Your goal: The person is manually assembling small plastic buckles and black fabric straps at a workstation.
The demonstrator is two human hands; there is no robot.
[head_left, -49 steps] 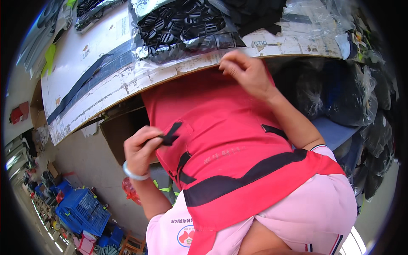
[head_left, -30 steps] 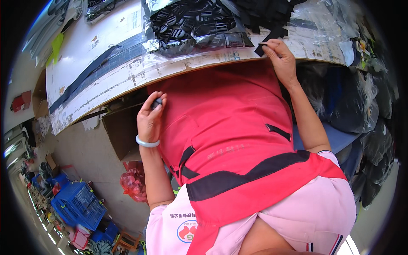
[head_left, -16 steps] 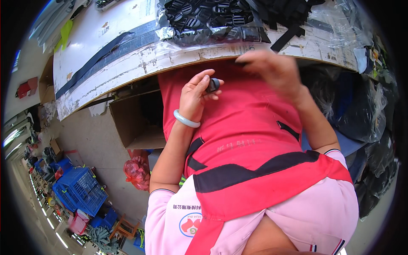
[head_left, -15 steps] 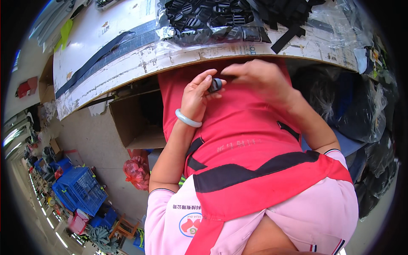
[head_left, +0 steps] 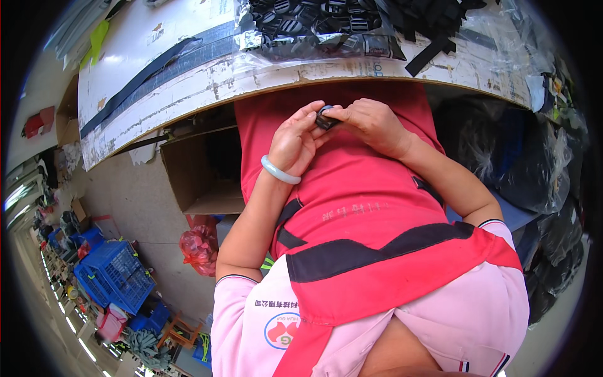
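Wood-edged worktable (head_left: pixel 188 94): white, worn top, curving across the upper view.
Red apron (head_left: pixel 370 207): below the worktable edge — black straps cross it.
Bag of black buckles (head_left: pixel 314 31): clear plastic, on the worktable.
Left hand (head_left: pixel 294 141): just under the worktable edge, jade-coloured bangle (head_left: pixel 280 171) at wrist.
Right hand (head_left: pixel 374 125): meets the left — both pinch one small black buckle (head_left: pixel 325 117) between fingertips.

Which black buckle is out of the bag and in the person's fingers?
The single black buckle pinched between the left hand and the right hand, below the table edge. All the others lie heaped in the clear plastic bag on the table.
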